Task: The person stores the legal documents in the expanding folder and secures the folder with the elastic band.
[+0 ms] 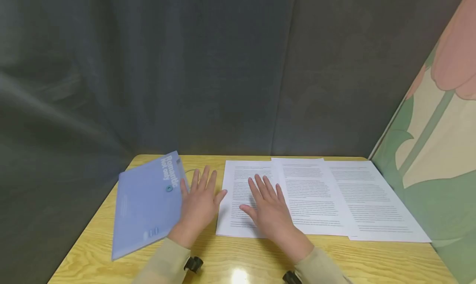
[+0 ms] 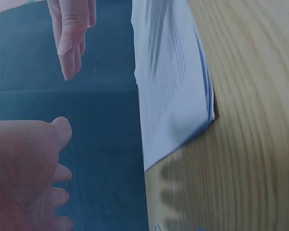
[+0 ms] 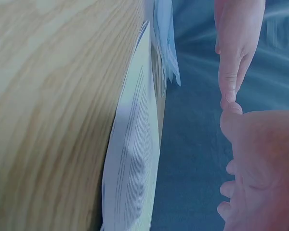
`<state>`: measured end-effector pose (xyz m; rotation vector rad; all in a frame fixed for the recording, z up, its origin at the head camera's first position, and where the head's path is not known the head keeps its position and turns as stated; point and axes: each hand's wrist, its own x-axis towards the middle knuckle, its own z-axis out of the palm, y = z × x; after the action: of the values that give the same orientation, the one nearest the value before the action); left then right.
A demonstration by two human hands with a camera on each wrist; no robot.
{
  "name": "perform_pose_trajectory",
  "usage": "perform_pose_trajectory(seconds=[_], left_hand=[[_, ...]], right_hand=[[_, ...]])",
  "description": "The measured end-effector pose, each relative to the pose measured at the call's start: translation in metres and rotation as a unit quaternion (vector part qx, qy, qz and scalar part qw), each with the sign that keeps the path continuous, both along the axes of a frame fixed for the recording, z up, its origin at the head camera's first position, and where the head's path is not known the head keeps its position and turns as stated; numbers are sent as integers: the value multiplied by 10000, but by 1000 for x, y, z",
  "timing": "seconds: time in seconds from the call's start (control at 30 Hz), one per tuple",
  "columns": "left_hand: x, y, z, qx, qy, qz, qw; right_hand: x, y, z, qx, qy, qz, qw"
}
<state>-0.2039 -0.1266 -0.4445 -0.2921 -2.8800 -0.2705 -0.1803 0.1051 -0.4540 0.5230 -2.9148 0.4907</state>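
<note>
Both hands hover above the table with fingers spread and straight, holding nothing. My left hand [image 1: 201, 203] is between a blue plastic document folder [image 1: 145, 205] and the printed sheets. In the head view its fingertips overlap the folder's right edge. My right hand [image 1: 270, 211] hangs over the leftmost printed sheet [image 1: 232, 193], apart from it in the wrist views. A middle sheet [image 1: 312, 197] overlaps that one, and a right sheet [image 1: 375, 205] lies partly beneath the middle one. The folder bears white lettering and a round button [image 1: 169, 188].
The pale wooden table [image 1: 219, 259] ends at a dark curtain [image 1: 230, 69] behind. On the right stands a floral-patterned fabric panel [image 1: 439, 151]. A thin cord loop [image 1: 191, 170] shows by the folder's upper right edge. Each wrist wears a small black device [image 1: 193, 264].
</note>
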Motion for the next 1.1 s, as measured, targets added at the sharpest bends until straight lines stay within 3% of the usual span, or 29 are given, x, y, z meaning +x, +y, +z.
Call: perform_pose_trajectory(seconds=[1.1], left_hand=[[-16,-66,0,635,-899,719,9913]], right_hand=[[-19,-50,-10,-225,-562,611,9963]])
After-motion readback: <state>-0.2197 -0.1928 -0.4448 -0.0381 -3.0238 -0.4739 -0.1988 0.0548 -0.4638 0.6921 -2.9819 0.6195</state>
